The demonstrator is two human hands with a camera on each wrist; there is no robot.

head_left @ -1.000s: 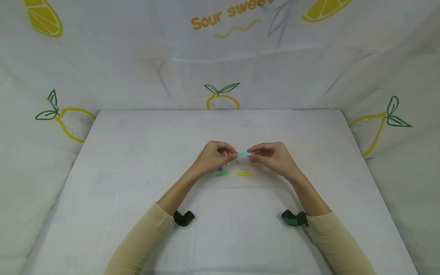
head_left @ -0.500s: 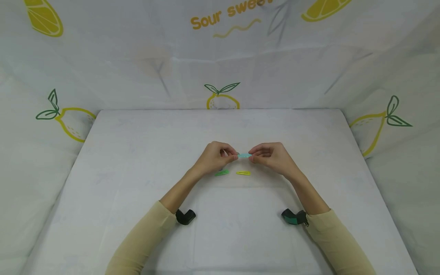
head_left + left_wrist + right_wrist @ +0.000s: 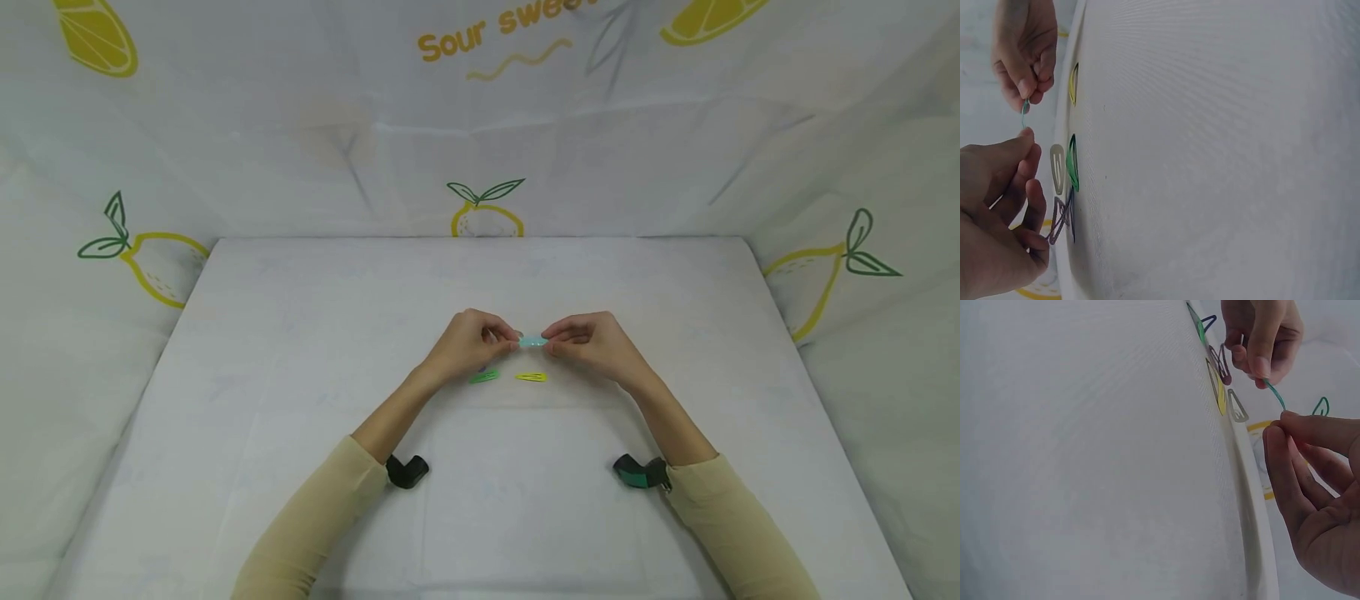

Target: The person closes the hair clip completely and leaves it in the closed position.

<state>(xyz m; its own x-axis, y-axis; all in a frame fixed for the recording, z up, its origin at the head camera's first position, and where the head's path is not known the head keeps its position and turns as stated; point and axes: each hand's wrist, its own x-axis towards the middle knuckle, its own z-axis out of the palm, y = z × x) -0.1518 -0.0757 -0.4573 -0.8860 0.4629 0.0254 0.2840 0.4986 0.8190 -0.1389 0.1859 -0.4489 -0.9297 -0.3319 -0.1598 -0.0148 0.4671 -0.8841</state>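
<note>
Light blue marks the small clip (image 3: 533, 341) in the head view, strung between the left hand (image 3: 471, 346) and the right hand (image 3: 596, 346). Each hand pinches one end, thumb against fingers, and only the middle stretch of the clip shows in the gap between them. Nearer the person, a green clip (image 3: 484, 377) and a yellow clip (image 3: 532, 377) lie on the white tabletop (image 3: 528, 500), apart from each other. Beige sleeves (image 3: 318, 521) reach in from both sides, with a black piece (image 3: 407, 472) by the left wrist and a black-and-green one (image 3: 641, 472) by the right.

From the left wrist, the held clip appears edge-on as a thin line, raised off the tabletop. Its near end sits at the tips of the left thumb and forefinger; the remaining left fingers bend loosely below. A greyish clip (image 3: 1057, 169) shows beside the green one, and a purple clip (image 3: 1057, 222) near the curled fingers; whether they touch it I cannot tell.

From the right wrist, the held clip bows slightly between the two pinches, its near end gripped by the right fingertips. A dark blue clip (image 3: 1209, 324) shows beside the green one.
</note>
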